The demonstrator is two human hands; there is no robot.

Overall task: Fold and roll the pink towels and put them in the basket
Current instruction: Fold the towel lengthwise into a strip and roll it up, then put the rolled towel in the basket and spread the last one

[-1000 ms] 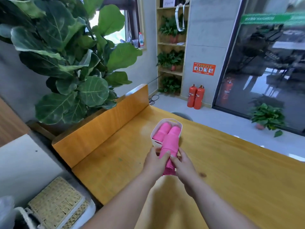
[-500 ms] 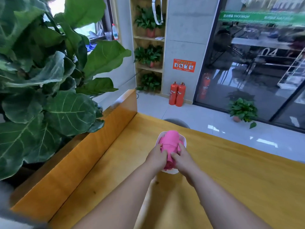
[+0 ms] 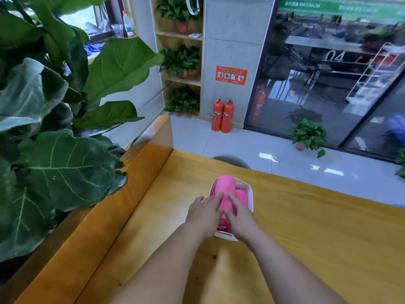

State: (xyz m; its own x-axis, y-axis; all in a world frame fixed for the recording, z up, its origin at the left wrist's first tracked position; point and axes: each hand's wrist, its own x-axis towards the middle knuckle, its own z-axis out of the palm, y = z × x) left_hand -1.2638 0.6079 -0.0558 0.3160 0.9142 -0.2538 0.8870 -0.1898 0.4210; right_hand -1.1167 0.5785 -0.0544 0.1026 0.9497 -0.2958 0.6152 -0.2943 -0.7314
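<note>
**Basket, towels, two hands: wooden table**

One white basket stands on the table, near its far edge. Two rolls can be counted inside: top pink towel and, to its right, lower pink towel. There is more pink under the hands, count unclear. Left hand and right hand press the top pink towel from either side with nearly straight fingers, gripping nothing. A raised board bounds the table's left side, and wide tabletop runs off to the right. Two red extinguishers stand on the floor beyond.

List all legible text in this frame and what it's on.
"MAXIMUM": green banner, top right; the characters beside it are too blurred to read.
"04": on the glass front.
Red wall sign: pictograms, text too small.
Fire extinguishers, bottle: labels unreadable.
Pink towels, basket: none.
</note>
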